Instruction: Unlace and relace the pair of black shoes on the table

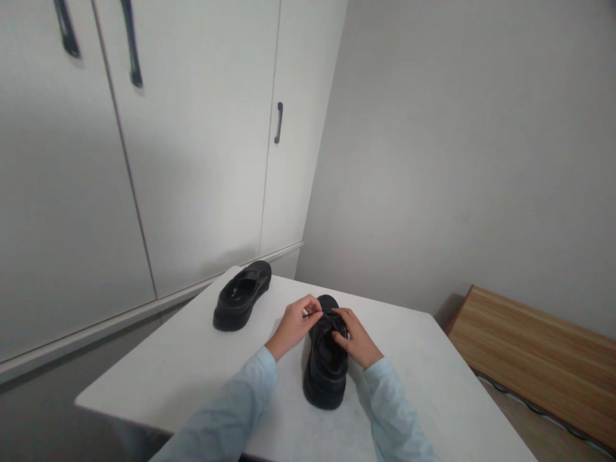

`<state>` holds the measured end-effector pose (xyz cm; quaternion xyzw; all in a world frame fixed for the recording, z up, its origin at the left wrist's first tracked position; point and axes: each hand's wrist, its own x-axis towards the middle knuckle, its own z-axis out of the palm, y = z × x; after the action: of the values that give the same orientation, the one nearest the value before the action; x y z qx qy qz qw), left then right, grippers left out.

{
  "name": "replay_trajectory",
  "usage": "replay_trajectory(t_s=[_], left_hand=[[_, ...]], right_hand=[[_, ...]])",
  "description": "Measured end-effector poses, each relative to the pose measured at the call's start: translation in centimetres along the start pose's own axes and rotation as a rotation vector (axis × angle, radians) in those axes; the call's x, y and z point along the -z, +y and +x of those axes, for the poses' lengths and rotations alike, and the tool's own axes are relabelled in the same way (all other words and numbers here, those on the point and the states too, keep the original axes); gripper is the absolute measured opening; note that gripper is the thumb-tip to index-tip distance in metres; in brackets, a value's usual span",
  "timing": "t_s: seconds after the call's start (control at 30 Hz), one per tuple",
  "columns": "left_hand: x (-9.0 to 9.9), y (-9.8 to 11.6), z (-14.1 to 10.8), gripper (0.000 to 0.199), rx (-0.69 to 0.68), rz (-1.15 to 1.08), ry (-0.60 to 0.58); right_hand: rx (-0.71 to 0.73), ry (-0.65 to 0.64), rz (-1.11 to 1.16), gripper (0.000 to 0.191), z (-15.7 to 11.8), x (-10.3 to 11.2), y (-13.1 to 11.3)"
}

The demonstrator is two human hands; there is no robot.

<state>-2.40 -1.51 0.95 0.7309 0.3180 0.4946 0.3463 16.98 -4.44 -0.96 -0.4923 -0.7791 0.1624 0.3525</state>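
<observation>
A black shoe point(326, 378) stands upright on a white table point(385, 410), its heel toward me and its toe pointing away. My left hand point(301, 321) is at the shoe's upper left, thumb and fingers pinched on a thin dark shoelace near the front. From the other side, my right hand point(356, 337) grips the shoe's upper, thumb at the opening and fingers reaching over the front. Both hands partly cover the lacing area, so its details are hidden. A second black shoe point(233, 311) rests farther left on the table, untouched.
White cabinet doors point(202, 160) with dark handles rise behind the table at left. A grey wall point(457, 147) stands behind and to the right. Beyond the table's right edge is a wood-grain panel point(534, 359), with a dark cable point(524, 401) along its lower edge.
</observation>
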Motion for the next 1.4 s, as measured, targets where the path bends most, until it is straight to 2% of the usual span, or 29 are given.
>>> replay_trajectory(t_s=[0.1,0.27,0.47,0.77,0.9,1.17,1.4], left_hand=[[0.2,0.1,0.0,0.004,-0.044,0.079,0.008],[0.5,-0.6,0.1,0.005,-0.097,0.132,-0.045],[0.8,-1.8,0.1,0.013,-0.085,0.169,-0.126],[1.2,-1.8,0.2,0.014,-0.133,0.291,-0.009],[1.3,-1.8,0.4,0.016,-0.114,0.202,0.039],[1.4,-1.2,0.5,0.012,-0.013,-0.059,0.056],[1.3,-1.1,0.4,0.021,0.095,-0.297,-0.044]], right_hand=[[-0.001,0.002,-0.001,0.046,0.0,0.0,0.0],[-0.001,0.002,0.002,0.047,0.0,0.0,0.1],[-0.009,0.001,-0.006,0.047,0.0,0.1,-0.1],[-0.001,0.005,-0.010,0.048,0.0,0.0,0.0],[-0.001,-0.001,-0.005,0.047,0.0,0.0,-0.1],[0.000,0.010,0.007,0.047,-0.1,0.1,-0.1],[0.000,0.019,-0.007,0.049,-0.1,0.0,-0.1]])
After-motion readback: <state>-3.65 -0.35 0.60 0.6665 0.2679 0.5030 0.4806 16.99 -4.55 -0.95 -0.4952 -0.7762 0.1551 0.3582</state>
